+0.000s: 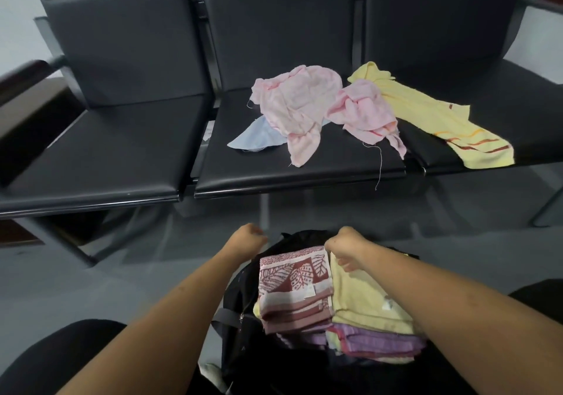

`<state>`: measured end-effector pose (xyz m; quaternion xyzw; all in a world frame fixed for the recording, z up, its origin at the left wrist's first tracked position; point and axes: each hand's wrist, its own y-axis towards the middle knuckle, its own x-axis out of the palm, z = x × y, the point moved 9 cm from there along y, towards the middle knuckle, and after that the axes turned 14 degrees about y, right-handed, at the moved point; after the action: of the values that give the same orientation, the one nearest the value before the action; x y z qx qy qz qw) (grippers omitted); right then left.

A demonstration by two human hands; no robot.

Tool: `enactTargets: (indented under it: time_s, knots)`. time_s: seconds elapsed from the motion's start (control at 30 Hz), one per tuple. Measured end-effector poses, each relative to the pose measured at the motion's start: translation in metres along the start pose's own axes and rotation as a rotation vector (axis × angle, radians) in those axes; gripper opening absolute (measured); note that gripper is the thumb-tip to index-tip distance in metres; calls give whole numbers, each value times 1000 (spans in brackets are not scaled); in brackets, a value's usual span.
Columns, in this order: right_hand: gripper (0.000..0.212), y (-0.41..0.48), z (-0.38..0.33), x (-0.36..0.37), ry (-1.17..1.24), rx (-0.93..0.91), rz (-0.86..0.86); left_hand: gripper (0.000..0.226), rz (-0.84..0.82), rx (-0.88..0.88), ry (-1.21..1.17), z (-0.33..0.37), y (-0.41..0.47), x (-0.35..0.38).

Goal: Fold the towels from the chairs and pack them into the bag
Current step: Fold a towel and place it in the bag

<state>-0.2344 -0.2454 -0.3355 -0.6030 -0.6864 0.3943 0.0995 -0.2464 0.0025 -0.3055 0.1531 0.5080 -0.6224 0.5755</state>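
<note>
Head view looks down over my two bare forearms to the bag (240,303), which is black, sits open on the floor between my knees and has a zip running down its left side. My left hand (250,237) is curled into a fist at the far left corner of the bag's rim. My right hand (345,244) is curled the same way at the far edge of the rim, just above the packed stacks. The backs of both hands hide the fingers, so I cannot tell whether they grip the rim's fabric or nothing at all.

Inside the bag, a folded red leaf-pattern towel (294,288) tops the left stack. A folded yellow towel (364,298) tops the right stack, touching it side by side. Purple towels (368,341) show beneath them along the near edge.

Beyond the bag stands a row of black chairs (100,148). On the middle seat, toward its back edge, a crumpled pink towel (297,102) lies over a pale blue cloth (259,139) whose corner sticks out to the left. A second pink towel (362,113) is bunched against it near the seat's right edge. A long striped yellow towel (441,126) runs from behind that one across onto the right seat, its striped end at the front edge.
</note>
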Motion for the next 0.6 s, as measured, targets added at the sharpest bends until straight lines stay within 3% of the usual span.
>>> enactTargets:
  time_s: [0.1, 0.27, 0.5, 0.6]
  knots:
    - [10, -8, -39, -8, -3, -98, -38, 21, 2, 182, 73, 41, -4, -17]
    - [13, -21, -131, -50, 195, -259, -72, 8, 44, 367, -147, 114, -3, -81]
    - [39, 11, -215, -134, 191, -415, 194, 14, 308, 313, 8, 158, 44, -158]
    - [30, 39, -237, -146, 46, -408, 274, 18, 359, 281, 25, 164, 75, -169]
